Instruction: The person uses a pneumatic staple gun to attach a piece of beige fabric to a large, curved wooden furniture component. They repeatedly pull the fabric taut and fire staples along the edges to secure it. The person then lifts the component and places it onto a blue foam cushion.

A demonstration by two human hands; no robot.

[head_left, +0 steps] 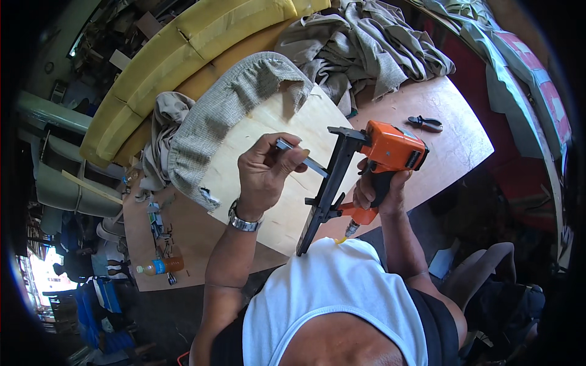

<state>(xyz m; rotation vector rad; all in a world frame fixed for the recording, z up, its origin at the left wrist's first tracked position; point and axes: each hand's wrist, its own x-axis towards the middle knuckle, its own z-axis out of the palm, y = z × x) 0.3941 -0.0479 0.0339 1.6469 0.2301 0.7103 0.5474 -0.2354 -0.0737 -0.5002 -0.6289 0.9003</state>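
My right hand [383, 190] is wrapped round the black grip of an orange-and-black pneumatic staple gun [394, 146], held up in front of my chest. Its long black magazine [336, 177] slants down toward my shirt, and a hose fitting [351, 228] shows at the base of the handle. Between the thumb and fingers of my left hand [265, 174] is a silvery strip of staples [314, 166], its far end at the magazine. Below the tool lies a pale wooden panel [274, 207], with grey woven fabric [210, 122] gathered over its far left edge.
Cutting pliers [425, 124] rest on the brown table board [452, 146] at the right. Crumpled grey fabric [372, 52] and long yellow foam [183, 55] lie at the back. A bottle of orange-brown liquid [168, 265] lies at the left, near small boxes [155, 219].
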